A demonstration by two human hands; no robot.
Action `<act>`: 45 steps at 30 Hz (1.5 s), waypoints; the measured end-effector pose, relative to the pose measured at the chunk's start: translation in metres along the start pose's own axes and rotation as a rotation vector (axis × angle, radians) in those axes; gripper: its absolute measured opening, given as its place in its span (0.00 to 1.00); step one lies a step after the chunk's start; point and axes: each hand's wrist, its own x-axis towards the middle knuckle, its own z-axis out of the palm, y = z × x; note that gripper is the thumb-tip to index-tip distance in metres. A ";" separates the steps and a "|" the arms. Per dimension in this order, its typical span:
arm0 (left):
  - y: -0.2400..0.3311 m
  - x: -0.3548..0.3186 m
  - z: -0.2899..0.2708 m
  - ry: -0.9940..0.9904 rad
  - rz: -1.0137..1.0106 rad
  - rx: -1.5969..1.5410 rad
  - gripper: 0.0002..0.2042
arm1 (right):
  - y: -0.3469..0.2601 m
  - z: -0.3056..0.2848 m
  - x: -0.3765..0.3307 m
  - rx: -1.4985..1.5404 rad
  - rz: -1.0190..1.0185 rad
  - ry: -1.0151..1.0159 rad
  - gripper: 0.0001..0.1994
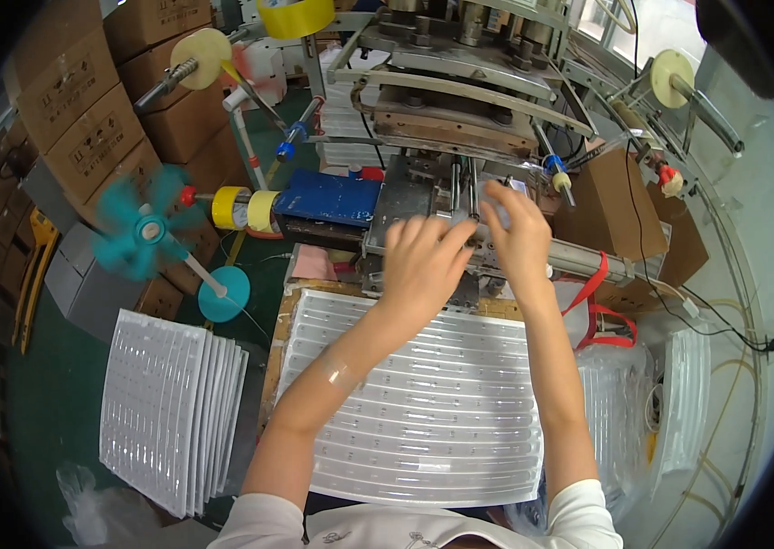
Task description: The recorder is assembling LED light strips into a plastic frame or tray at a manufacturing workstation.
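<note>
Both hands reach forward to the press machine [460, 101]. The left hand [424, 265] lies with fingers spread over its metal bed [410, 206]; the right hand [517, 233] pinches a small clear plastic piece [497, 203] above that bed. Below the forearms, a white ribbed plastic sheet [424, 412] covers the counter.

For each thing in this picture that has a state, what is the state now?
Left hand: fingers bent, resting at the machine's front edge; grip unclear.
Right hand: raised, pinching a small clear piece.
Small teal fan: spinning, blades blurred.
White plastic tray: lying flat below the forearms.
Stack of trays: leaning on edge, left of the table.
Yellow tape roll: mounted on a spindle.
Metal machine: upper part raised.
</note>
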 end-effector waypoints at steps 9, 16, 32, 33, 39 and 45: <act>-0.037 -0.153 -0.115 0.094 -0.944 -0.675 0.08 | 0.002 0.015 -0.004 -0.049 0.046 -0.119 0.18; -0.068 -0.220 -0.157 0.316 -1.383 -0.855 0.03 | 0.004 -0.063 -0.069 0.051 0.252 -0.194 0.19; -0.083 -0.277 -0.153 -0.371 -1.057 -0.089 0.07 | -0.074 -0.138 -0.238 0.147 -0.200 -0.982 0.17; -0.088 -0.277 -0.155 -0.387 -1.147 -0.183 0.07 | -0.079 -0.141 -0.235 0.174 -0.189 -1.015 0.17; -0.068 -0.256 -0.152 -0.224 -0.954 0.183 0.08 | -0.080 -0.147 -0.242 0.028 -0.327 -1.144 0.14; -0.035 -0.183 -0.114 -0.145 -0.676 0.048 0.11 | -0.067 -0.143 -0.173 0.505 0.071 -1.000 0.08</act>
